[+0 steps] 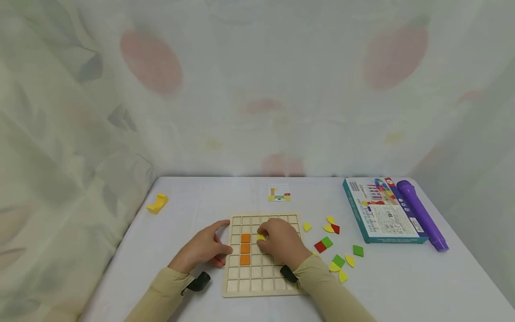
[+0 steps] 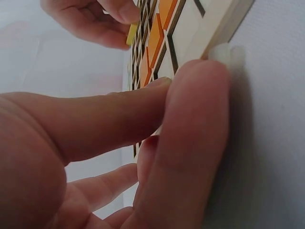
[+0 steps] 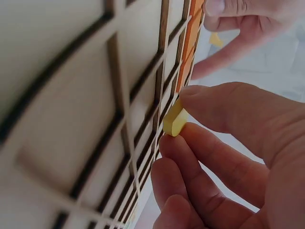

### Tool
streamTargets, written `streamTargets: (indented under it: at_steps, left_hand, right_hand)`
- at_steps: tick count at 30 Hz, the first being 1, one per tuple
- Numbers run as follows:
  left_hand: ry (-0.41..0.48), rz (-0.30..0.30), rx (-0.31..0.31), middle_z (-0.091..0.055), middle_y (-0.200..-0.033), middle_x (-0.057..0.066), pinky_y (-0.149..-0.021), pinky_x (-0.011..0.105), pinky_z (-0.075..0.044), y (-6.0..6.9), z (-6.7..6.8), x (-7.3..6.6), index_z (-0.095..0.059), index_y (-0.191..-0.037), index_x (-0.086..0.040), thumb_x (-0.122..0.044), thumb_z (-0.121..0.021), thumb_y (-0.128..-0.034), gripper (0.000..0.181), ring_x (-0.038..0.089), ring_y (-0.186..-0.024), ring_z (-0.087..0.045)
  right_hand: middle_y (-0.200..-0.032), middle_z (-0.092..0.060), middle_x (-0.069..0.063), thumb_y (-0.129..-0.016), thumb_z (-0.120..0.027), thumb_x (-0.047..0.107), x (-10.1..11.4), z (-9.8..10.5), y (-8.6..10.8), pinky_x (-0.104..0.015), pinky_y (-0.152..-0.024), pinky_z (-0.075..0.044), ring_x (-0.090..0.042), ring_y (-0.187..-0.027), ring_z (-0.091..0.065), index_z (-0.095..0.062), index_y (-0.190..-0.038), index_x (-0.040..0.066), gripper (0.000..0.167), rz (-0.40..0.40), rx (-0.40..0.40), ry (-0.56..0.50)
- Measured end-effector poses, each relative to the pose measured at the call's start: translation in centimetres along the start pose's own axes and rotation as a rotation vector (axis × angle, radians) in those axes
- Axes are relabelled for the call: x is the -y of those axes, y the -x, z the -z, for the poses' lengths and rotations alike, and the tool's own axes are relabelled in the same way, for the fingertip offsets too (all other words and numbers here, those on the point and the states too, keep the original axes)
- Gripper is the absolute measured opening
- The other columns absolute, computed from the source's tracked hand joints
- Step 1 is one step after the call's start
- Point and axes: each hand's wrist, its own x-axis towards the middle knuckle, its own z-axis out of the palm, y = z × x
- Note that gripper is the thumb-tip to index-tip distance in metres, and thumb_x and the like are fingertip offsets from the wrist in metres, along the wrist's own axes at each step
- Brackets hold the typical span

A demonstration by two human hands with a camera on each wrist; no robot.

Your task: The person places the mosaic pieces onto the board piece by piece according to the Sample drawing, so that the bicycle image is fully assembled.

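A wooden grid board (image 1: 252,285) lies flat, with several orange square tiles (image 1: 245,248) in a column left of its middle. My left hand (image 1: 203,246) is at the board's left edge, thumb and fingers touching it; the left wrist view shows its fingers (image 2: 190,129) close up at the rim. My right hand (image 1: 284,240) is over the grid, to the right of the orange tiles. It pinches a yellow piece (image 1: 261,237) between thumb and fingers. In the right wrist view the yellow piece (image 3: 175,119) is tilted on edge against the grid lines.
A pattern card (image 1: 279,192) lies beyond the board. Yellow, green (image 1: 358,251) and red loose pieces are scattered to the right. Farther right are a flat box (image 1: 388,219) and a purple tube (image 1: 422,214). A yellow curved block (image 1: 158,204) sits far left.
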Motion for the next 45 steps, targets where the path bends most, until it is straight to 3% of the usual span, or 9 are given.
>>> streamTargets:
  at_steps: [18,45]
  left_hand:
    - [-0.003,0.006,-0.006,-0.065,-0.091,0.017,-0.057,0.035,-0.065,0.3,-0.1,-0.2,-0.041,-0.167,-0.021,-0.006,-0.087,-0.0887,0.092,0.022,-0.059,-0.072]
    - [-0.012,0.009,-0.004,-0.065,-0.092,0.017,-0.058,0.036,-0.065,0.5,-0.1,-0.6,-0.040,-0.167,-0.020,-0.006,-0.086,-0.0893,0.092,0.022,-0.059,-0.072]
  right_hand:
    - [-0.098,-0.076,0.002,-0.094,-0.082,0.020,1.2,-0.9,-0.6,-0.034,-0.084,-0.061,-0.012,-0.089,-0.064,-0.084,-0.109,0.012,0.017,0.046,-0.010,0.036]
    - [-0.103,-0.077,0.002,-0.096,-0.081,0.019,1.3,-0.8,-0.5,-0.032,-0.086,-0.061,-0.011,-0.090,-0.063,-0.084,-0.114,0.013,0.019,0.027,0.021,0.039]
